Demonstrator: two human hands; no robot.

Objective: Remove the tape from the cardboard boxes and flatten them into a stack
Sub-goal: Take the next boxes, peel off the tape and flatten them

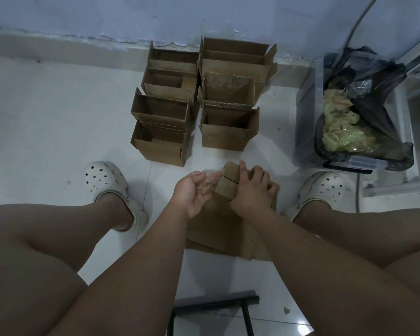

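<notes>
A small closed cardboard box (pixel 229 184) stands on a stack of flattened cardboard (pixel 226 236) on the floor between my feet. My right hand (pixel 252 190) grips the box from the right, fingers curled over its top edge. My left hand (pixel 194 192) is just left of the box, palm up, holding a crumpled strip of clear tape (pixel 210 184) that still touches the box's left side. Several open cardboard boxes (pixel 165 132) stand in two rows farther out near the wall.
A clear plastic bin (pixel 354 163) lined with a black bag holds a heap of crumpled tape (pixel 344 132) at the right. My white clogs (pixel 107 183) flank the stack. A black metal stool frame (pixel 214 309) is below my arms. A cable runs down the wall at the right.
</notes>
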